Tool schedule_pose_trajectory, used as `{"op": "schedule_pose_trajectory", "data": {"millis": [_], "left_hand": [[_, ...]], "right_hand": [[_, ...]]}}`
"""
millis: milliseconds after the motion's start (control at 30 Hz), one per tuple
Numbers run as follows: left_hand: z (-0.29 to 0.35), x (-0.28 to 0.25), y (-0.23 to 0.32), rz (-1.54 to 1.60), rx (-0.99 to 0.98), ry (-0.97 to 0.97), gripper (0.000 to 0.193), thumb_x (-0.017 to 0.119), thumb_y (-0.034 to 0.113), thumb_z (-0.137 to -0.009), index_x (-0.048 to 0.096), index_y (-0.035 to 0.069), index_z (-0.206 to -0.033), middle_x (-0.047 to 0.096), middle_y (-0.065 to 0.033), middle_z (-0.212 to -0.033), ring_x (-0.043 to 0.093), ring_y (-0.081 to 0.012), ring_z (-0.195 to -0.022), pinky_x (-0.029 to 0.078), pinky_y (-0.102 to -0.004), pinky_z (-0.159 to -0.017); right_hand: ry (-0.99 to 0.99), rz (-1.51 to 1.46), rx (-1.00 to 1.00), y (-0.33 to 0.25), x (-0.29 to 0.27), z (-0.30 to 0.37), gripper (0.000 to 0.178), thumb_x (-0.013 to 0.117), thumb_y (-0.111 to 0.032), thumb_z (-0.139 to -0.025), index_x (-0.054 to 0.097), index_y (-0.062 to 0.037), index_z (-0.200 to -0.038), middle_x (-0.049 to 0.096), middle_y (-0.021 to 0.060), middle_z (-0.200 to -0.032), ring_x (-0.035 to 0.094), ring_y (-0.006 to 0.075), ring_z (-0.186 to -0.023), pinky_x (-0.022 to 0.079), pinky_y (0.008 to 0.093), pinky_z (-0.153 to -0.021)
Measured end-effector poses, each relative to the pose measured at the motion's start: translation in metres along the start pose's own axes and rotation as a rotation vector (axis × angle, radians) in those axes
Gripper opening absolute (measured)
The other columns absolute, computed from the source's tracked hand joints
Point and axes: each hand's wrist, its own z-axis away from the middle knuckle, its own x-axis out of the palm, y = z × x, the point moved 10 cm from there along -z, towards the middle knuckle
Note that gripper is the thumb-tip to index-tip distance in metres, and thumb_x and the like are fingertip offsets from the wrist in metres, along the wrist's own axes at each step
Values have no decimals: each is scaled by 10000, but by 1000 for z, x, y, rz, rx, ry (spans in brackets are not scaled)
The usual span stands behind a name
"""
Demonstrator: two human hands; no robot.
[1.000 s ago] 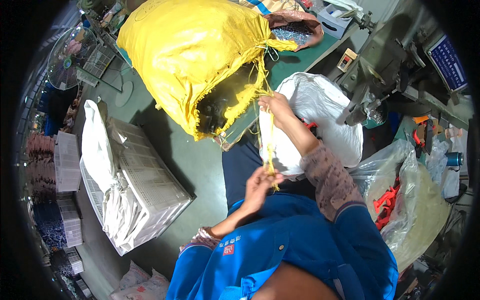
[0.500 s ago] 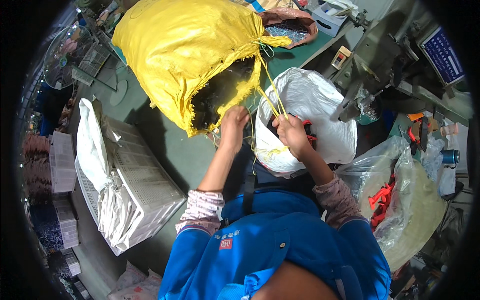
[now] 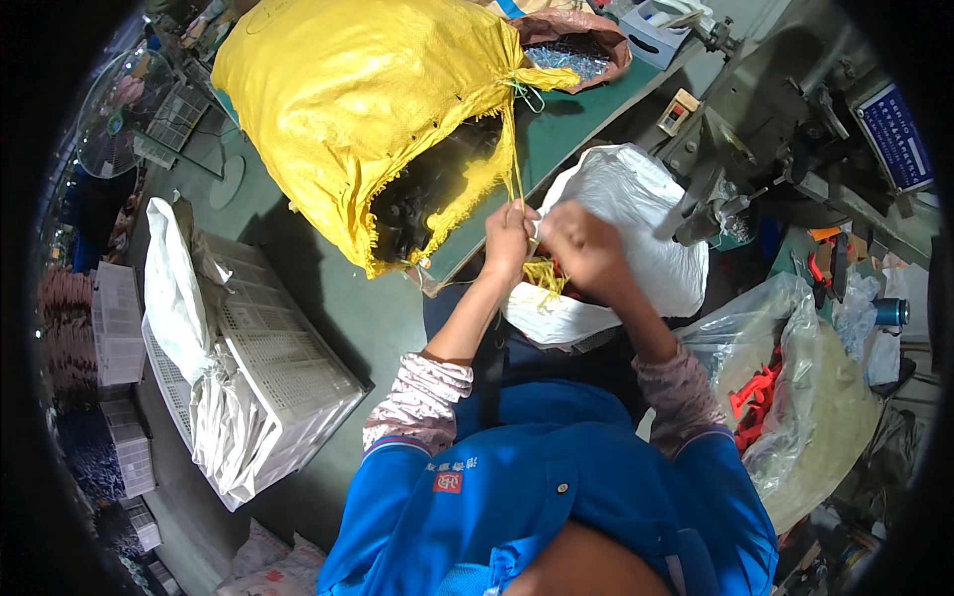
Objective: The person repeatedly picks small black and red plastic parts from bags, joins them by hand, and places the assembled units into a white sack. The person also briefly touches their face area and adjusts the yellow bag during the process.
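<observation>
A big yellow woven sack (image 3: 368, 99) lies on the green table, its torn, frayed mouth turned toward me and dark pieces showing inside. From its edge yellow strands (image 3: 513, 164) run down to my left hand (image 3: 507, 241), whose fingers are pinched around them. My right hand (image 3: 584, 250) is right beside it, over the white bag; its fingers are curled and blurred, and what they hold is hidden. Inside the open white bag (image 3: 636, 184) are loose yellow strands (image 3: 545, 275) and some red pieces, partly covered by my right hand.
Left of me stands a white perforated crate (image 3: 288, 348) with white sacks (image 3: 224, 417) draped over it. A machine (image 3: 715, 169) rises at right. A clear plastic bag (image 3: 785, 308) with red pieces (image 3: 757, 402) is at lower right. Behind the sack sits a brownish bag (image 3: 586, 55).
My left hand has moved right and up from the sack's mouth onto the strands. The right hand has shifted slightly. Loose yellow strands now show in the white bag.
</observation>
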Motion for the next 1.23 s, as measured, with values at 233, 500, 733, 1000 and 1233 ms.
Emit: {"op": "schedule_pose_trajectory", "data": {"millis": [233,500,733,1000,1233], "left_hand": [[47,38,15,-584,317,-88,235,383,137,-943,534,-22,-858,601,-220,-737,590,-393,-697,448,-433,-636],[68,-26,86,-497,454,70,369,501,289,-908,528,-34,-1084,625,-136,-907,578,-235,-800,452,-336,-758],[-8,39,42,675,-526,-206,470,419,404,-935,538,-49,-980,614,-131,-806,578,-234,-775,478,-338,-725],[-52,31,43,1084,-315,-319,303,457,270,-951,573,-4,-1008,291,54,-507,251,-73,-429,222,-207,-374],[-51,54,39,997,-265,-450,286,543,237,-905,547,68,-1135,350,54,-503,278,-45,-420,217,-191,-380]], "right_hand": [[-112,-449,501,88,66,-88,510,573,-376,-874,496,101,-1037,582,119,-775,554,142,-615,458,258,-507],[68,-23,144,78,25,-44,307,422,-231,-936,587,26,-899,571,180,-689,551,278,-595,416,401,-594],[-69,499,-95,7,39,-1,405,535,-46,-759,446,85,-1132,590,232,-819,600,374,-671,486,450,-586],[226,367,-68,62,-121,109,182,610,-90,-774,655,-80,-950,633,112,-837,603,270,-722,491,358,-660],[475,1091,26,85,-300,-30,238,582,-183,-804,659,-35,-974,652,193,-880,642,328,-820,506,374,-753]]}}
